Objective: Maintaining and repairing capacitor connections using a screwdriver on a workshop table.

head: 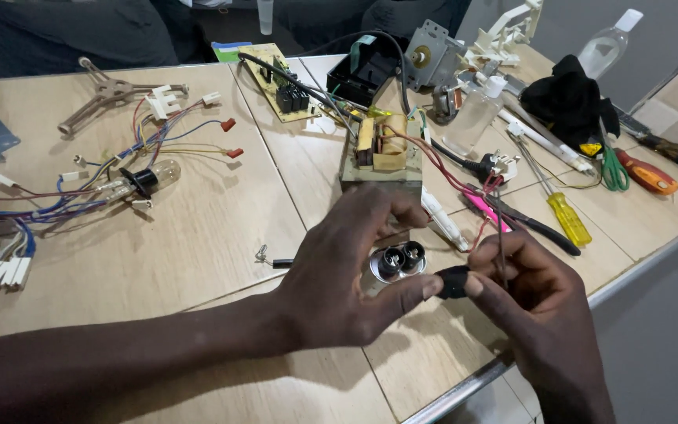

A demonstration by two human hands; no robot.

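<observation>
Head view: one camera, looking down over both hands at a crowded counter (198, 259).
Left hand (347, 275): curled round a silver capacitor (399, 263), thumb under, fingers over, so the two dark terminals face up at the camera.
Right hand (531, 294): pinched shut on a small black connector (453, 281), held just beside the capacitor's right edge; a dark wire (501, 235) runs up from the fingers.
Why held so: my read is that the grip steadies the can while the terminals stay open to the connector side.
Capacitor place: near centre, lifted just above the counter, in front of the transformer (380, 157).
Transformer: sits just far of the hands, yellow-taped windings up, red wires (441, 169) trailing right toward the hands.
Far centre: a green circuit board (276, 78) and a black box (366, 71), cables looping between them.
Far right: a grey metal magnetron (431, 51), a clear bottle (472, 118), a black cloth (566, 98).
Right edge: a yellow screwdriver (568, 216), an orange screwdriver (649, 174) and black pliers (531, 224), laid within reach of the right hand.
Left side: a small bulb (151, 177) in a tangle of coloured wires (80, 188), white plugs (1, 273) at the near left, a three-armed metal bracket (107, 93) beyond.
Near the left wrist: a small loose clip (264, 255) lies alone on the counter.
</observation>
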